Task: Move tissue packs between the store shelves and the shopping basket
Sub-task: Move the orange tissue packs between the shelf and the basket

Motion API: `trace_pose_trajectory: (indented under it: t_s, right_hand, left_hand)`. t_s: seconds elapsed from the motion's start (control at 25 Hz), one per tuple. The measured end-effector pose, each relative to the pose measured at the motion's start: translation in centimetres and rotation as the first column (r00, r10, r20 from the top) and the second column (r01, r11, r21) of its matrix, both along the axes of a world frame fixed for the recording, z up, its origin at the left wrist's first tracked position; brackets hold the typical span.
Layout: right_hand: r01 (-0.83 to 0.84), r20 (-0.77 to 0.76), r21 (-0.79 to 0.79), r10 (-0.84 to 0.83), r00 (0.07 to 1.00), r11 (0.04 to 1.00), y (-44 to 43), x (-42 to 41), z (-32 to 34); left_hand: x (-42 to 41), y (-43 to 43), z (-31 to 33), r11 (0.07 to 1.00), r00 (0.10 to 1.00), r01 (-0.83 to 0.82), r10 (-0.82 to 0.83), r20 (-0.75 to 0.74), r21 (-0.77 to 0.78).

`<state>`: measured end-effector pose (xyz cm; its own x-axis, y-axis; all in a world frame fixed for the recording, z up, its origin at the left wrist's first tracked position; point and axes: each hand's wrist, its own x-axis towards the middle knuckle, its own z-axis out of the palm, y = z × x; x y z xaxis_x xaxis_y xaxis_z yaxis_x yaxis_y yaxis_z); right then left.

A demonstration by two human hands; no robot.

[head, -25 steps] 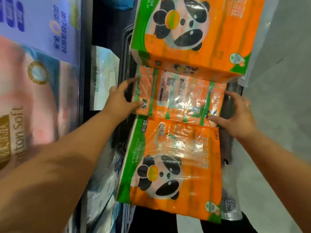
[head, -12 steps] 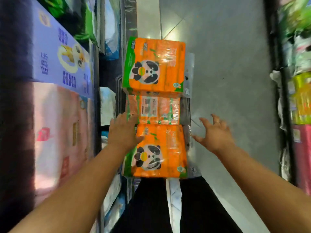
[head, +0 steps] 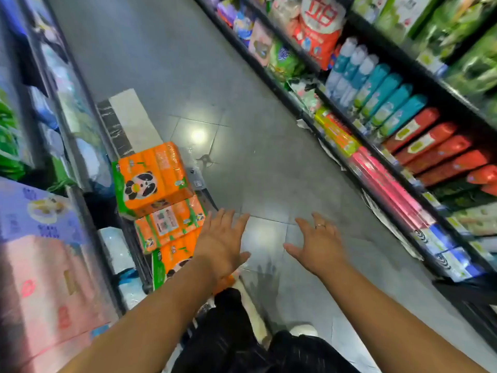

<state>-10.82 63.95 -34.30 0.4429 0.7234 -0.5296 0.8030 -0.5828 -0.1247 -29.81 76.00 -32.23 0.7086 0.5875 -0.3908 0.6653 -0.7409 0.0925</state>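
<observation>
Illumination: even, moderately bright, from above (two white glare spots on glossy floor). Soft finger-shaped shadow on tiles, bottom centre. Motion blur across whole frame; heaviest on left shelves, package print unreadable. Right shelves softer smear. Wide-angle distortion: shelf lines splay toward edges.

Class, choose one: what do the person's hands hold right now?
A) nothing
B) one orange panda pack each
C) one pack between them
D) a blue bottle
A: the left hand and the right hand are both spread flat and empty, beside the orange panda packs.
</observation>
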Motion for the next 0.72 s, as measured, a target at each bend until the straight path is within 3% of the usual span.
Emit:
trace_pose_trajectory:
  t_s: [0.2, 0.4, 0.52, 0.72]
  right_hand:
    - [0.278, -0.044, 0.054, -0.275, 0.96, 0.959, -16.0, 9.7, 4.7]
    - [0.561, -0.004, 0.158, -0.568, 0.823, 0.812, -32.7, 15.5, 8.6]
    - [0.705, 0.073, 0.186, -0.725, 0.685, 0.684, -42.7, 16.6, 10.1]
    - [0.902, 0.116, 0.222, -0.928, 0.353, 0.371, -56.9, 16.0, 11.6]
  left_hand:
    - [14.4, -11.0, 3.4, 0.951, 0.949, 0.309, -0.31, 0.057, 0.022]
    - [27.4, -24.4, 7.1, 0.762, 0.759, 0.646, -0.647, 0.069, 0.043]
    - [33.7, -32.9, 8.8, 0.596, 0.589, 0.802, -0.801, 0.107, 0.045]
    - [41.9, -46.1, 11.4, 0.293, 0.278, 0.955, -0.939, 0.2, 0.045]
